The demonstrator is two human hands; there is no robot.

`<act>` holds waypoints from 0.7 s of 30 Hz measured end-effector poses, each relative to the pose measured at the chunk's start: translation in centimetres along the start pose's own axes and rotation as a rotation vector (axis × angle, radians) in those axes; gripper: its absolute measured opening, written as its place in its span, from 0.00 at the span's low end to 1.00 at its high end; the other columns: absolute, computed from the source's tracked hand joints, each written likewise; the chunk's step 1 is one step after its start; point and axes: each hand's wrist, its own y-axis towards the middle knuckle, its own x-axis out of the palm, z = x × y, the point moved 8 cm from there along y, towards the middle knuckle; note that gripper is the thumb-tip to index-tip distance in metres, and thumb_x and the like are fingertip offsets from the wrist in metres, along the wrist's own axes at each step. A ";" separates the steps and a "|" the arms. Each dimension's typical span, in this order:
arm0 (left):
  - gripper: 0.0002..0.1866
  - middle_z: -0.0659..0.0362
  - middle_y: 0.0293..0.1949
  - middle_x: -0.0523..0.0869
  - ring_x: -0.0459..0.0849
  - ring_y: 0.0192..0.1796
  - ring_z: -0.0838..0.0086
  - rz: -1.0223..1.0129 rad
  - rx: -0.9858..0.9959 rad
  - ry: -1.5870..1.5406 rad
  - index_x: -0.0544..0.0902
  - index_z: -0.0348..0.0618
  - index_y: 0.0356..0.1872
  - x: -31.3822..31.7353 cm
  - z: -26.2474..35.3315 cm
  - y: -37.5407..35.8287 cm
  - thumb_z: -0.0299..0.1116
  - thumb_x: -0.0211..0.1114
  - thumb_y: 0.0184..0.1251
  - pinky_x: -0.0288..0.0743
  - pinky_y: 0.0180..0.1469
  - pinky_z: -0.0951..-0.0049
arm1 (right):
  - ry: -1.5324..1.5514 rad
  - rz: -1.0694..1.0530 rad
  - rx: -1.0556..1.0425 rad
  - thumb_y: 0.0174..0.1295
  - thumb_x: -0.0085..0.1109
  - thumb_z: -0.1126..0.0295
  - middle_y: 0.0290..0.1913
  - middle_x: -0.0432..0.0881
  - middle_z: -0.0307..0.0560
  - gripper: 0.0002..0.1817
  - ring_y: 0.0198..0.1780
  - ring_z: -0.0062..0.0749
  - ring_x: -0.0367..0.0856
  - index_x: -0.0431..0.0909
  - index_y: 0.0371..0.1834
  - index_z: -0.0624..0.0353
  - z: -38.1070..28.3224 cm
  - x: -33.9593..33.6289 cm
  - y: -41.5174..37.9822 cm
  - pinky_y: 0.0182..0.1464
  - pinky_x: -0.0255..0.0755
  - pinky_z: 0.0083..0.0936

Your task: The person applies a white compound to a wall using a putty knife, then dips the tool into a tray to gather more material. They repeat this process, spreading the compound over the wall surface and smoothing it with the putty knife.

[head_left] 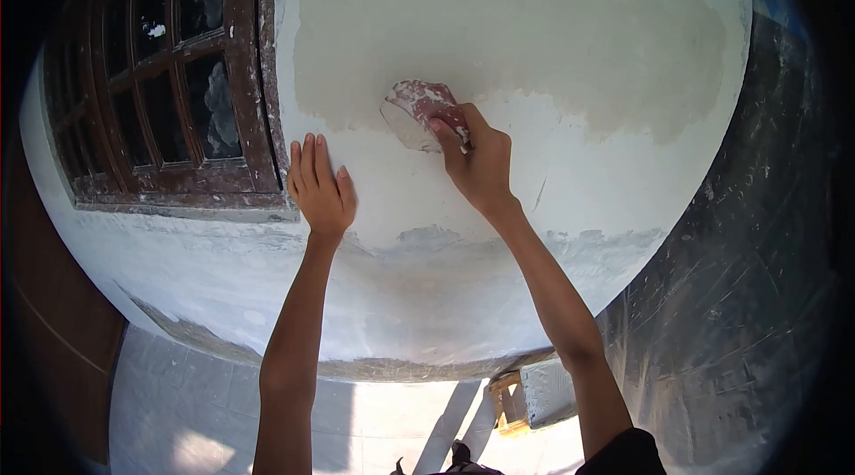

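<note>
My right hand (481, 157) grips a reddish, putty-smeared scraper (427, 105) between thumb and fingers. The scraper lies against the wall (410, 181), near the line where a beige-grey damp-looking patch (499, 21) meets the whiter surface. Further left, my left hand (321, 187) rests flat on the wall with its fingers stretched out, beside the lower corner of the window frame. It holds nothing.
A brown wooden window (169, 74) with dark panes takes up the upper left. On the floor below stand a yellowish wooden frame (508, 404) and a pale, smeared container (547, 393). A dark, scratched surface (721, 279) borders the wall on the right.
</note>
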 end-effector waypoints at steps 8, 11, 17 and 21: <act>0.28 0.48 0.71 0.70 0.60 0.76 0.53 -0.007 -0.004 0.004 0.68 0.36 0.71 0.0 0.1 0.0 0.38 0.47 0.74 0.52 0.70 0.56 | -0.089 0.481 0.228 0.68 0.62 0.61 0.18 0.80 0.42 0.14 0.14 0.18 0.68 0.79 0.36 0.64 4.8 -9.1 1.3 0.19 0.61 0.22; 0.28 0.48 0.71 0.70 0.61 0.76 0.53 -0.014 -0.005 0.010 0.68 0.36 0.71 0.1 -0.1 0.1 0.38 0.48 0.73 0.52 0.70 0.55 | -0.008 0.585 0.269 0.69 0.61 0.62 0.19 0.80 0.40 0.14 0.16 0.15 0.63 0.79 0.37 0.65 4.2 -9.5 -0.1 0.20 0.58 0.18; 0.28 0.47 0.72 0.66 0.58 0.77 0.51 -0.044 -0.007 -0.002 0.66 0.36 0.72 0.2 -0.2 -0.1 0.39 0.44 0.76 0.48 0.73 0.54 | 0.127 0.096 0.126 0.68 0.63 0.61 0.20 0.81 0.44 0.13 0.14 0.24 0.69 0.79 0.39 0.62 -0.7 -0.8 1.6 0.21 0.63 0.23; 0.28 0.47 0.72 0.67 0.58 0.77 0.51 -0.030 0.006 -0.015 0.66 0.35 0.72 0.3 0.0 -0.2 0.39 0.44 0.76 0.48 0.73 0.53 | -0.127 0.255 0.135 0.67 0.63 0.57 0.22 0.84 0.48 0.15 0.18 0.40 0.80 0.80 0.38 0.60 2.0 -4.2 3.5 0.23 0.69 0.30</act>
